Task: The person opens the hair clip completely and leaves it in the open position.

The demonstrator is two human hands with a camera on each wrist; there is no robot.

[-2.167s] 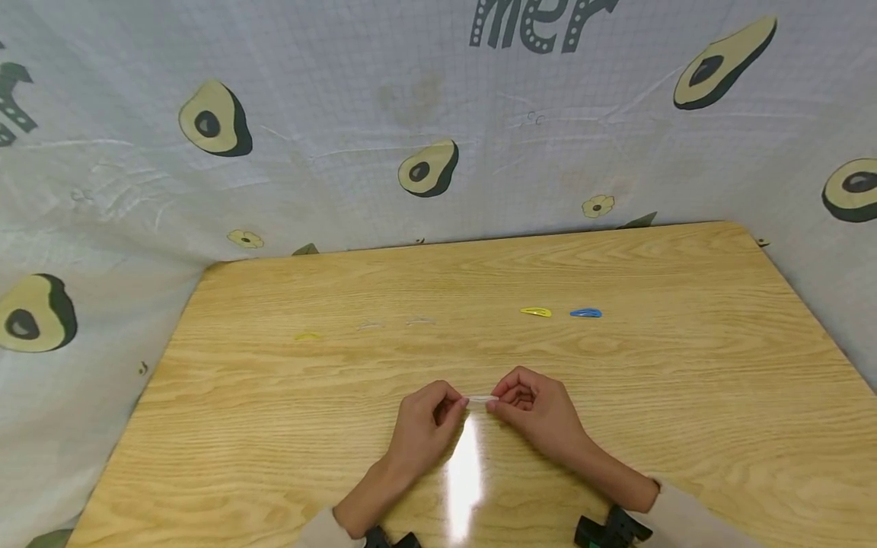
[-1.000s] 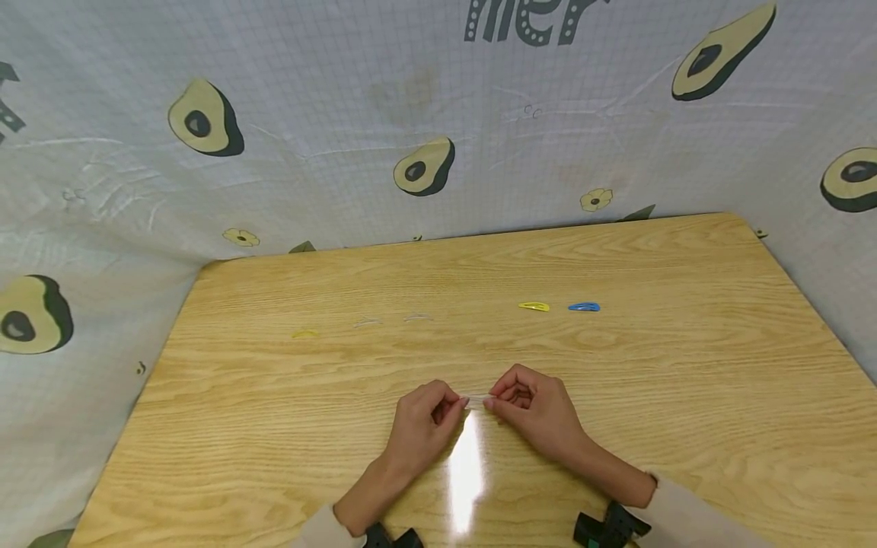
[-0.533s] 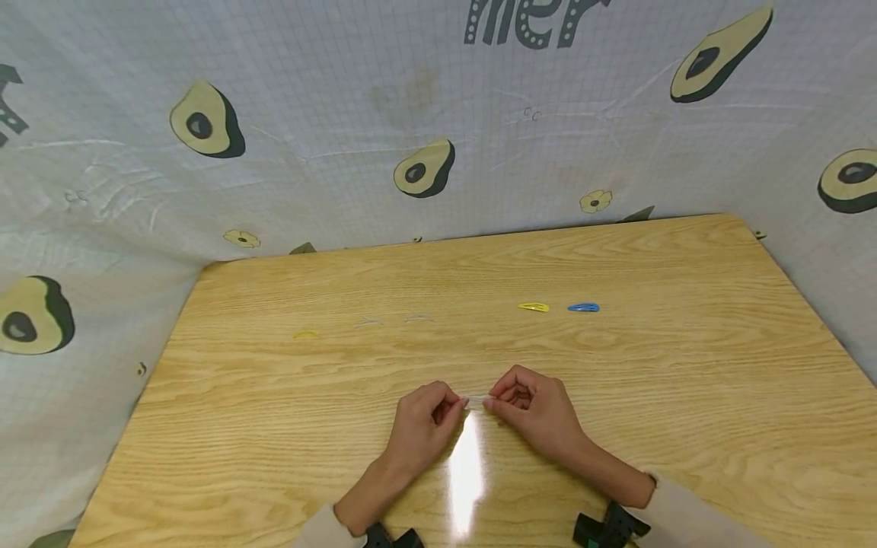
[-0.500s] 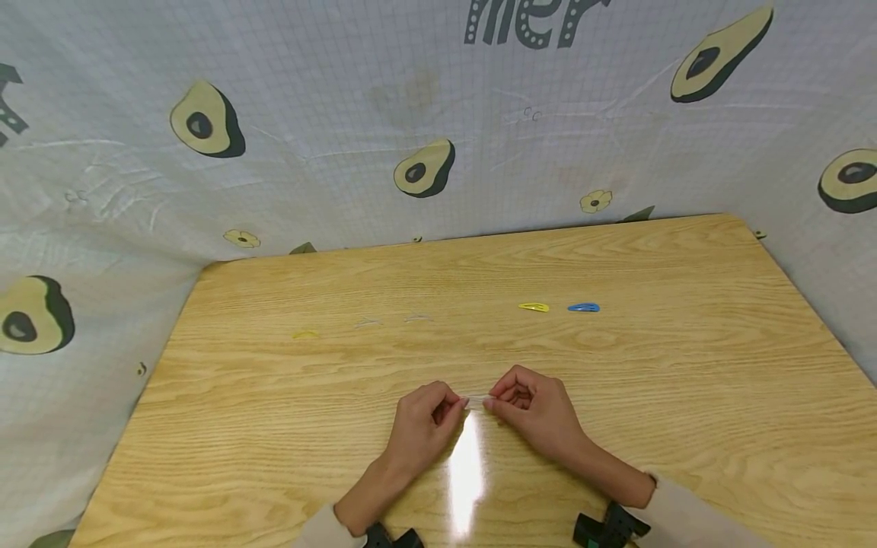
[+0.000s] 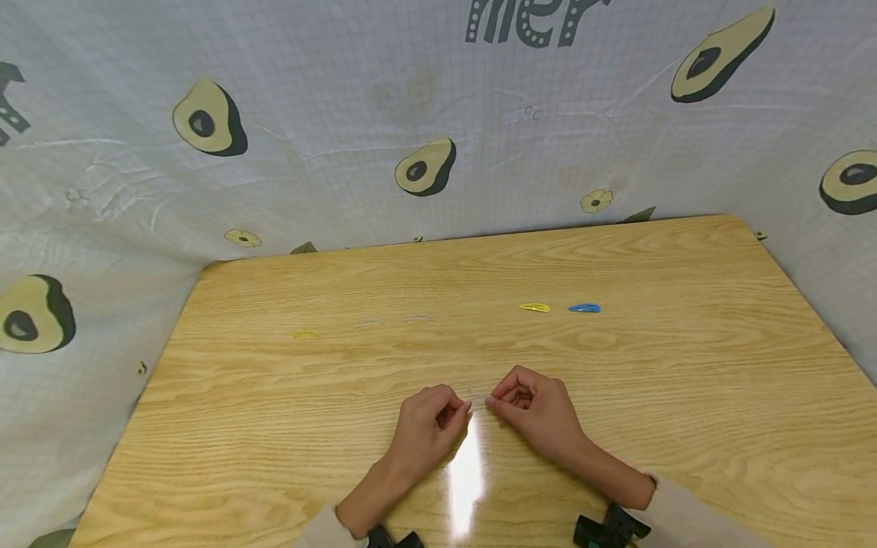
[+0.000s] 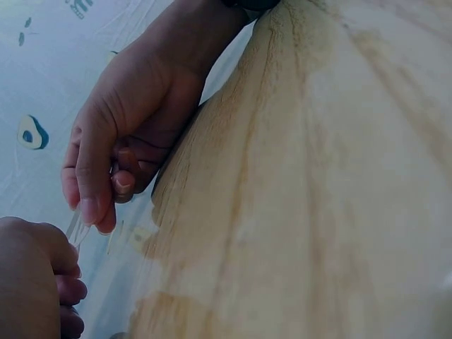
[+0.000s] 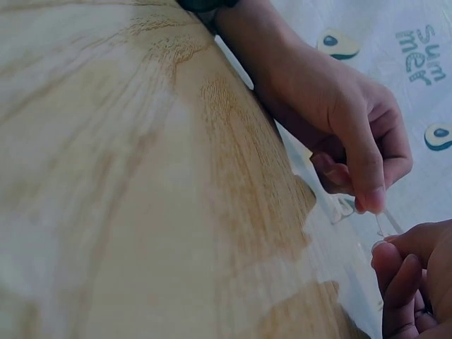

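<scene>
A thin clear band point(image 5: 480, 396) is drawn between my two hands, low over the near middle of the table. In the head view my left hand point(image 5: 426, 422) pinches its left end between thumb and forefinger. The right end is pinched by my right hand point(image 5: 537, 403), with its other fingers curled in. Up close, the left wrist view shows the band point(image 6: 80, 229) as fine see-through strands running between the fingertips. In the right wrist view the strands point(image 7: 381, 224) span a short gap. Both ends are partly hidden by the fingertips.
On the wooden table point(image 5: 685, 365), a yellow snap hair clip point(image 5: 535, 307) and a blue snap hair clip point(image 5: 585, 308) lie at the back right. Further left are a thin yellow curved piece point(image 5: 305, 335) and two pale curved pieces point(image 5: 368, 323). An avocado-print sheet point(image 5: 308, 183) stands behind.
The band looked whiter and thicker 2.2 seconds ago and now appears as fine strands. My left hand has shifted slightly right and nearer; the right hand has hardly moved.
</scene>
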